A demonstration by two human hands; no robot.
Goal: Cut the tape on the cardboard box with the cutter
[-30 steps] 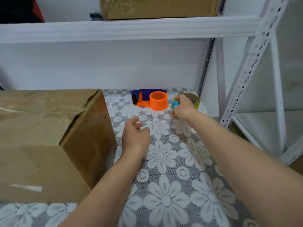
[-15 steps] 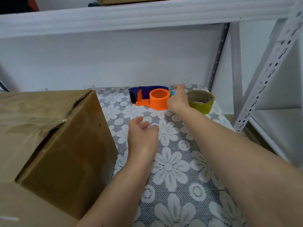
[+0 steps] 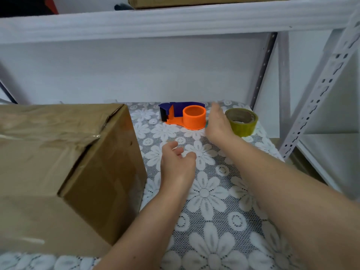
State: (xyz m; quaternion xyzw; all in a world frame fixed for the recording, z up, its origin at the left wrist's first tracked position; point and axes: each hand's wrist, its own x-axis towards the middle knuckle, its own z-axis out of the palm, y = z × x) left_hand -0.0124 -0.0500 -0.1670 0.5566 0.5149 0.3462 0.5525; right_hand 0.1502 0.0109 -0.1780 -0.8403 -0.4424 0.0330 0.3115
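Two bare hands work over the lace cloth. The right hand, grip hidden, reaches between the orange tape dispenser and yellowish tape roll, likely for a small teal object there, perhaps the cutter. The left hand waits loosely open, empty, beside the taped brown cardboard box.

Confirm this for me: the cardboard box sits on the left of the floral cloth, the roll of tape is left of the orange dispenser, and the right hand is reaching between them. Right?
Not quite. The head view shows the roll of tape to the right of the orange dispenser, not left. The rest holds: the cardboard box sits on the left of the floral cloth, and the right hand reaches between dispenser and roll.
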